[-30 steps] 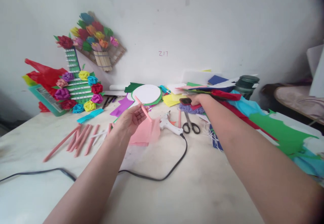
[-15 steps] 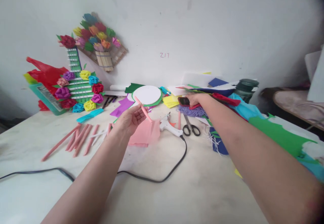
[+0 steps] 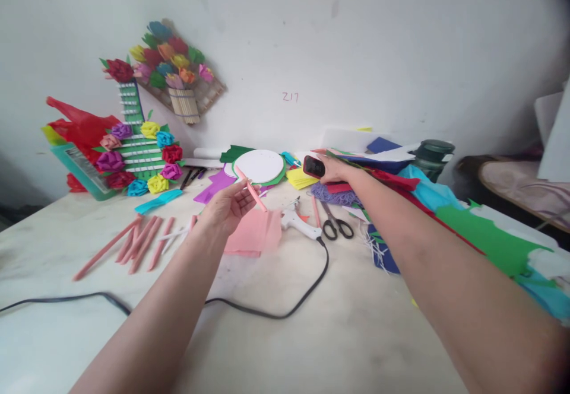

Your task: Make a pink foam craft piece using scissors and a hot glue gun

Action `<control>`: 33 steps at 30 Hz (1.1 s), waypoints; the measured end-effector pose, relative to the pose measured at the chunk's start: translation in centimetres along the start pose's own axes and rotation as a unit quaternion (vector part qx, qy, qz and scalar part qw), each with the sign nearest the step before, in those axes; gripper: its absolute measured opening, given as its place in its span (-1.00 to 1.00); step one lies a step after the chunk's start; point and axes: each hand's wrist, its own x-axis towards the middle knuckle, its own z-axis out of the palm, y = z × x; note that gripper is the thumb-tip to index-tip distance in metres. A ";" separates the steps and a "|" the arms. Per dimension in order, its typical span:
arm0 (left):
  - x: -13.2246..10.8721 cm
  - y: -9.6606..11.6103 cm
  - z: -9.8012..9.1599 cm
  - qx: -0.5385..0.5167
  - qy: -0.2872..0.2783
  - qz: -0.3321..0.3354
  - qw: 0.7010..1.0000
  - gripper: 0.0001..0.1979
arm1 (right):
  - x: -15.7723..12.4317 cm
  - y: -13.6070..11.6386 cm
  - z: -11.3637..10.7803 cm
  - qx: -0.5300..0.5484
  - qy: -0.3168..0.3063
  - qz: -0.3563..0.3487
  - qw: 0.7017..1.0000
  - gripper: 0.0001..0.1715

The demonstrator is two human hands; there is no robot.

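Note:
My left hand [image 3: 231, 204] is closed around a pink rolled-paper stick [image 3: 252, 192], which slants up to the left above pink paper sheets [image 3: 247, 234]. Further back, beside the paper pile, is my right hand [image 3: 333, 170], with its fingers closed at a small black, rounded thing [image 3: 314, 167] with a red rim; its kind I cannot make out. Below that hand lie purple shredded strands [image 3: 333, 194] and yellow paper [image 3: 299, 178]. A white glue gun [image 3: 300, 225] and black-handled scissors [image 3: 337, 228] rest on the table between my arms.
Several pink paper rolls [image 3: 140, 242] lie at the left. A white disc [image 3: 258, 167] sits at the back. A flower-decorated paper guitar [image 3: 138, 151] leans on the wall. The glue gun's black cord [image 3: 285, 315] curves across the front. Coloured sheets [image 3: 485, 234] are heaped at the right.
My right hand has moved slightly left and up with the small black thing, away from the paper pile. My left hand still holds the pink paper stick in nearly the same place.

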 end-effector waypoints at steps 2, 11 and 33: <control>0.0 0.0 -0.1 -0.001 -0.002 0.004 1.000 -0.96 | 0.3 -0.9 -0.4 0.035 0.028 0.024 0.999 0.01; 0.1 0.2 -0.2 -0.007 -0.004 0.017 1.000 -0.98 | 1.6 -5.5 -3.4 0.401 0.186 0.056 0.895 -0.31; 0.3 -1.0 -0.2 0.017 -0.029 0.004 0.999 -0.97 | -5.6 -0.2 2.2 -0.083 0.075 0.360 0.926 0.02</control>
